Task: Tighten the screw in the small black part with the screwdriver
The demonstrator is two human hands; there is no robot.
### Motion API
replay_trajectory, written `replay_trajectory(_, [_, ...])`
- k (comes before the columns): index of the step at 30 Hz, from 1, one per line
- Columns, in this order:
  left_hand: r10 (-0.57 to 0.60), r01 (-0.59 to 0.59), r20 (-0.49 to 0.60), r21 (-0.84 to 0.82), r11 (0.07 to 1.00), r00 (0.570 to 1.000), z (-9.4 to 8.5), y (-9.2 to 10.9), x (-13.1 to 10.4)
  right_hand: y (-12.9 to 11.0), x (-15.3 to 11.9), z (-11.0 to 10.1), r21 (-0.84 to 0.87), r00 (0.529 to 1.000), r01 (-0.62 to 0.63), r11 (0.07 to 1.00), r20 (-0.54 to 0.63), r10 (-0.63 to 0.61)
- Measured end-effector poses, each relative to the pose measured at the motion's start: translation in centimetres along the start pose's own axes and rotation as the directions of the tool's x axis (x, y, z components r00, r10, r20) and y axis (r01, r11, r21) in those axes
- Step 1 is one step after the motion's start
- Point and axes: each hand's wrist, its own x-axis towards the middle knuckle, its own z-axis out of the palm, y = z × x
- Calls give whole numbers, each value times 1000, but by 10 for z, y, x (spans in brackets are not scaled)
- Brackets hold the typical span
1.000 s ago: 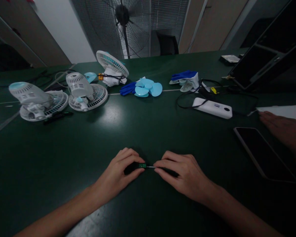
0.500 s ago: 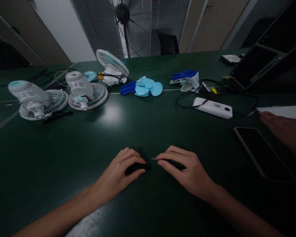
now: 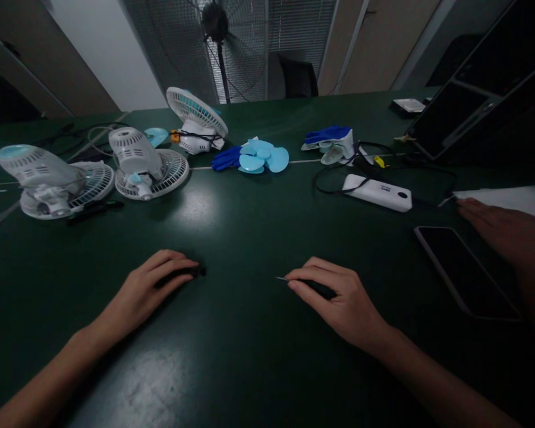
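Observation:
My left hand (image 3: 154, 285) rests on the dark green table (image 3: 232, 345), its thumb and fingers closed round a small black part (image 3: 198, 271). Most of that part is hidden under the fingers, so its kind does not show. To the right, my right hand (image 3: 334, 297) grips a screwdriver (image 3: 320, 289) with a dark handle. Its thin metal shaft points left, toward the left hand, and touches nothing. A wide stretch of tabletop separates the two hands.
Small white fans (image 3: 136, 163) lie at the back left. Behind the hands are a blue fan blade (image 3: 264, 156), work gloves (image 3: 330, 141) and a white power bank (image 3: 378, 193) with a cable. At right are a phone (image 3: 466, 270) and another person's hand (image 3: 503, 229) by white paper (image 3: 512, 199).
My left hand has moved left with the black part, away from the screwdriver tip. My right hand stays nearly in place, still holding the screwdriver. The view has shifted slightly.

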Motion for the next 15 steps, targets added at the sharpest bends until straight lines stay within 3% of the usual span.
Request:
replay_trajectory(4, [-74, 75, -41, 39, 996, 996, -9, -15, -1, 2, -1, 0, -8, 1000, 7, 1000, -5, -7])
replay_trajectory(15, [-66, 67, -13, 79, 995, 998, -13, -9, -3, 2, -2, -1, -3, 1000, 2, 1000, 10, -2])
